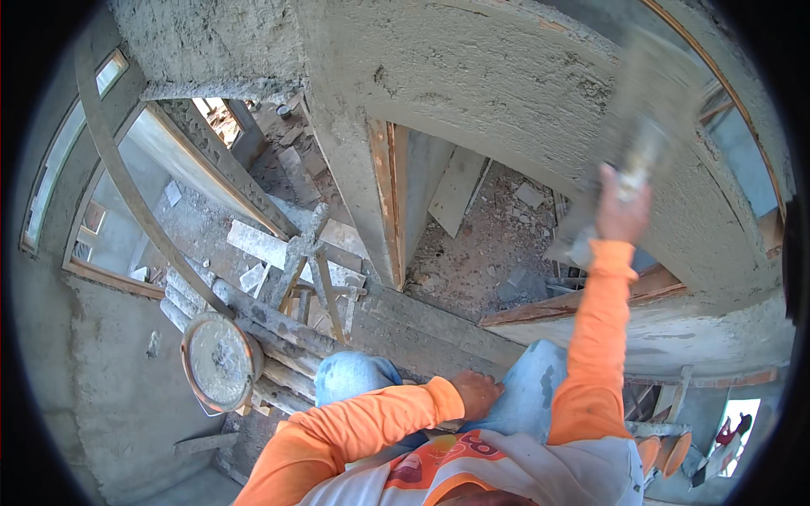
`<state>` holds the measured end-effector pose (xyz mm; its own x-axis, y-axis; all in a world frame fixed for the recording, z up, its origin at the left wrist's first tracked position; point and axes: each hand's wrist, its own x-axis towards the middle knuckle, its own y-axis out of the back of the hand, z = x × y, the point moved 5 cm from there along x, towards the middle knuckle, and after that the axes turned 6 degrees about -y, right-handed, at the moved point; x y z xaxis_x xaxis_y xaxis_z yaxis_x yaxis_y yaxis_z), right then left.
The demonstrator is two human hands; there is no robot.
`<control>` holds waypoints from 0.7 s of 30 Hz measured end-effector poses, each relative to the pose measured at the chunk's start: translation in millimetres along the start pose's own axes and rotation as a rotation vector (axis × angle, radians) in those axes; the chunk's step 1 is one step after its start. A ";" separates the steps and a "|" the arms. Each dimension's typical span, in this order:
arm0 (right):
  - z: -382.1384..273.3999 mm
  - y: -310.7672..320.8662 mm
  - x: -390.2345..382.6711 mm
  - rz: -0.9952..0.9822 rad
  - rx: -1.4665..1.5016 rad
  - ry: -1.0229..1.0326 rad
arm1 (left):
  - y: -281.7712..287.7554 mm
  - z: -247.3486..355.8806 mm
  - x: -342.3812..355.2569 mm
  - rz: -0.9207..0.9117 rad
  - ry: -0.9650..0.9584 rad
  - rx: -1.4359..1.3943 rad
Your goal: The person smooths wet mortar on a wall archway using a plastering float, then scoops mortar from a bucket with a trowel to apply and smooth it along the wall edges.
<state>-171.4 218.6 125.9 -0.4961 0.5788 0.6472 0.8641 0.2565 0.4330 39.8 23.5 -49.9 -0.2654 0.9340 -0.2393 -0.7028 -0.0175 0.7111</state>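
Note:
My right hand (623, 202), at the end of an orange sleeve, grips a grey metal plastering trowel (643, 110) by its handle against the rough plastered beam (489, 76) at upper right. Motion blurs the trowel. My left hand (479, 394) is lower, over my jeans (531, 388), with its fingers curled and no tool visible in it. A round bucket (218, 358) with grey mix in it stands to my left on the wooden planks (283, 350).
A long flat batten (139, 202) leans across the left side. Crossed timbers (304, 253) rise beside the planks. Doorways open onto a rubble-strewn floor (456, 261) below. At lower right, more scaffold boards (675, 430) appear, and a person (734, 438) shows in a bright opening.

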 end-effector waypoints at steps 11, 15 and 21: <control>-193.5 -320.5 -146.2 -0.541 0.286 -0.231 | -7.7 -13.8 39.4 0.183 -0.403 -0.311; -197.5 -261.2 -145.8 -0.468 0.529 -0.236 | -7.6 -33.4 22.9 -0.031 -0.170 -0.158; -7.2 -29.9 -19.7 -0.211 0.455 -0.335 | 1.8 -4.5 32.1 -0.198 -0.032 -0.143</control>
<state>-188.0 194.0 104.7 -0.6709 0.6727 0.3120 0.7361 0.6549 0.1709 27.1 51.8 -59.2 -0.0935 0.9350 -0.3421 -0.8259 0.1190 0.5511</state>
